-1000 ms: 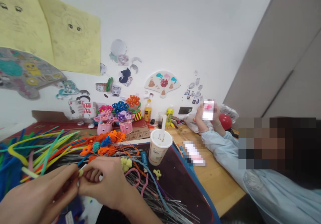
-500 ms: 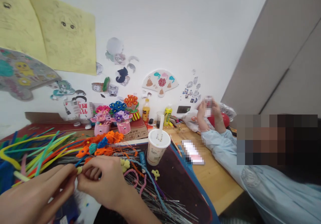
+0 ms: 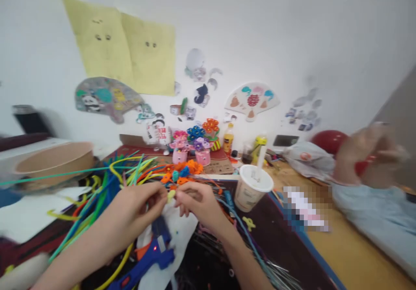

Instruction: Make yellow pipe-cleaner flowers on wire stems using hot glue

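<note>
My left hand (image 3: 141, 203) pinches a small pale yellow pipe-cleaner piece (image 3: 170, 195) between thumb and fingertips. Fingers curled, my right hand (image 3: 199, 203) meets the piece's other side and grips it too; the exact hold is blurred. Below both hands lies a blue hot glue gun (image 3: 155, 252) with a small red light, resting partly on white paper (image 3: 186, 233). Colourful pipe cleaners (image 3: 104, 199) spread around the left forearm. Behind the hands is a heap of orange and blue pipe-cleaner flowers (image 3: 188, 171). Another pale yellow shaped piece (image 3: 249, 223) rests on the dark mat right of my right hand.
A lidded paper cup (image 3: 251, 190) with a straw stands right of my right hand. Finished flower pots (image 3: 203, 156) and a juice bottle (image 3: 228, 138) stand near the wall. A beige basin (image 3: 55, 162) is at left. At right are another person's blurred hands and blue sleeve (image 3: 367, 220).
The view has swung left, bringing the basin and glue gun into sight. Both my hands keep hold of the yellow piece. The other person's hands now appear lower and blurred.
</note>
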`<state>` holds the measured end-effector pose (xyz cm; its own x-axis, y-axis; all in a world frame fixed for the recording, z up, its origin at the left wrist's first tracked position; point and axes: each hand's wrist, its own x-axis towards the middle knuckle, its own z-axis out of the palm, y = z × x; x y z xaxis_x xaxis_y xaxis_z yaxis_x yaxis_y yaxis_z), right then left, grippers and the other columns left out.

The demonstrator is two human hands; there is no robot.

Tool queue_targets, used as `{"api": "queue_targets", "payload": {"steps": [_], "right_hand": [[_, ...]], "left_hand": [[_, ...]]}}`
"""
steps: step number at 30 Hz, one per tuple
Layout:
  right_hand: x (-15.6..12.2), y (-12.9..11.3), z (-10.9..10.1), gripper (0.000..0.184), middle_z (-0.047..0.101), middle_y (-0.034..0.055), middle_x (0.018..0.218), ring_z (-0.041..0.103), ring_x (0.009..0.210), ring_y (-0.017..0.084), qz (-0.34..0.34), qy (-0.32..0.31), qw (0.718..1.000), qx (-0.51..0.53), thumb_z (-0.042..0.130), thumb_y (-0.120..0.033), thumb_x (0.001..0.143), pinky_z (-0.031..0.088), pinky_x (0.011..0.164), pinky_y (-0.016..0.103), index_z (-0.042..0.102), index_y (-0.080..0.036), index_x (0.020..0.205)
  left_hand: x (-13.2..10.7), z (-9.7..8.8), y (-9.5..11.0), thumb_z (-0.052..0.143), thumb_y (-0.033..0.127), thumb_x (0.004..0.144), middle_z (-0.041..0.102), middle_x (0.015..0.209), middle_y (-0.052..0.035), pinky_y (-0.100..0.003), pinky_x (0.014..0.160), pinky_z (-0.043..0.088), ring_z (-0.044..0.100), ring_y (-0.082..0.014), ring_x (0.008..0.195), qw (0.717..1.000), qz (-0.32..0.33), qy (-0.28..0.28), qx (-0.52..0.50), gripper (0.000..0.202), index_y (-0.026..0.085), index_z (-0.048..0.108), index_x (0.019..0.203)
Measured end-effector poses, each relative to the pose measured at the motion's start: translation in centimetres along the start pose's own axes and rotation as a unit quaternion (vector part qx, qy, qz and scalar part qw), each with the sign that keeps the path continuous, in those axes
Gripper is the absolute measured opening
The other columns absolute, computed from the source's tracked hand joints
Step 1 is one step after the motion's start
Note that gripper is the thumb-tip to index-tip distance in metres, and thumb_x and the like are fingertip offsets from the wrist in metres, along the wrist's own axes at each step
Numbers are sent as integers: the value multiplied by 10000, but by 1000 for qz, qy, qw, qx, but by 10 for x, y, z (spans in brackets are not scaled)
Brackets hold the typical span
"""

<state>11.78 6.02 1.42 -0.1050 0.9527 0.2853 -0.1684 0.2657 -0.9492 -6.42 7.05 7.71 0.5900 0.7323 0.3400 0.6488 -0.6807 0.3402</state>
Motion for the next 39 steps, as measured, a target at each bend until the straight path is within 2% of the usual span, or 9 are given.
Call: {"api": "queue_targets", "payload": {"steps": [3,5,13,18,22,25,32,35,39], "right_hand": [[-3,-4,-1,403,605,-20,568,533,445,83,2,-12,1000,0,675,-555,781,416,435,200,635,-160,713],[-5,-6,1,393,595,-27,560,540,453,86,11,-27,1000,-10,681,-550,783,427,445,203,626,-169,706],[-11,1,10,327,594,-28,570,527,463,78,36,-63,997,-23,700,-466,821,438,463,192,648,-154,737],[-12,2,13,313,600,-17,557,533,450,80,28,-25,999,-1,695,-438,838,416,441,185,684,-144,729],[-14,1,14,312,612,-7,554,544,444,77,29,-30,999,4,705,-423,836,407,436,175,704,-134,716],[-14,0,13,331,614,-6,549,547,445,75,38,-46,998,10,698,-441,837,412,442,173,708,-131,721],[-14,-2,13,281,622,-21,554,539,437,66,55,-35,997,31,742,-393,803,417,435,159,655,-150,689],[-15,-3,17,254,602,-32,550,530,439,60,39,-7,999,31,744,-357,794,421,440,155,647,-152,679],[-18,-3,26,238,594,-32,545,502,419,55,-1,56,998,18,727,-315,791,397,413,150,629,-153,646]], "left_hand": [[-3,-6,3,404,319,912,588,615,43,-195,518,381,500,-107,532,998,-1,-50,-38,293,206,606,733],[-7,-5,-1,400,309,935,585,650,40,-202,545,376,500,-110,565,997,-1,-61,-54,284,205,603,766],[-14,1,-16,434,281,975,608,726,37,-196,603,386,529,-103,633,993,53,-58,-91,243,206,603,818],[-13,4,-19,487,315,941,652,705,37,-187,565,404,548,-103,594,987,5,-35,-154,216,204,639,835],[-13,8,-20,486,302,939,596,635,64,-169,512,365,484,-86,545,980,-11,-21,-199,224,207,618,786],[-14,9,-20,475,290,947,568,638,75,-165,512,344,457,-78,547,979,-10,-27,-204,225,211,597,775],[-13,12,-18,455,328,951,504,611,78,-182,509,332,428,-89,540,975,-29,-53,-214,250,211,562,758],[-14,15,-13,450,353,953,475,601,80,-185,492,323,410,-90,528,968,-55,-35,-243,270,212,538,740],[-16,22,-5,451,377,949,512,606,77,-185,484,356,450,-89,510,954,-96,-5,-285,261,218,550,767]]}}
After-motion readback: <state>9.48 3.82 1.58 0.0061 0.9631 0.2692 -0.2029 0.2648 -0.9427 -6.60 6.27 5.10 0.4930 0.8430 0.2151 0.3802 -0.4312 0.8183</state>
